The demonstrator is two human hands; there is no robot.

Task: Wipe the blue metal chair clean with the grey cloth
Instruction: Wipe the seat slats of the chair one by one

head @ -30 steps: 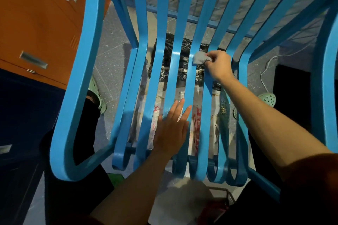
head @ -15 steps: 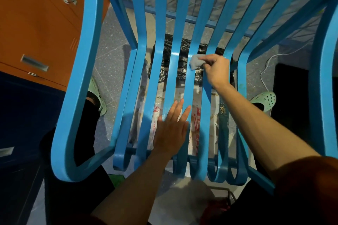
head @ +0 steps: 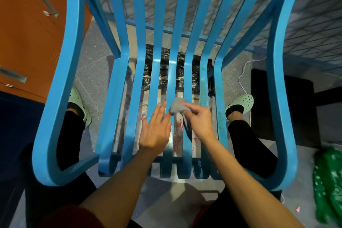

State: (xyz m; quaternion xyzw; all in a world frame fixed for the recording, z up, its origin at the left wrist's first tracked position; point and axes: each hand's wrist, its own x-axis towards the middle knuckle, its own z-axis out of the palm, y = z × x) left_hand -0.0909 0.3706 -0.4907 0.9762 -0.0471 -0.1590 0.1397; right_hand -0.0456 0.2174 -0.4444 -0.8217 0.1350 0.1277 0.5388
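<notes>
Far left: orange cabinet (head: 27,24) with metal handles, just background. Next along, a pale green clog (head: 79,105) planted on the floor under the left armrest of the blue metal chair (head: 61,98). So, standing astride the front of the seat, probably to reach every slat from above.

Left hand (head: 155,129) laid flat on the seat slats, fingers straight and a bit apart, holding nothing. Looks like bracing, to stop a light frame sliding under the rubbing. Fingertips just beside the grey cloth (head: 177,106).

Cloth bunched into a small wad, sitting on a middle slat about halfway along the seat, pinched between thumb and fingers of the right hand (head: 199,120). Wadded up like that likely for extra pressure on such a narrow strip.

Under the seat, a black plastic sheet (head: 196,74) and some printed paper, maybe for catching drips, can't say for sure. Further right, brownish-green grime streaked down the two right-hand slats (head: 205,79), not yet wiped by the look of it, so guessing plenty left to do. Beyond that, the other clog (head: 242,102), a white cable (head: 242,79) trailing on the floor, and a green plastic bag (head: 329,181) at the far right edge.
</notes>
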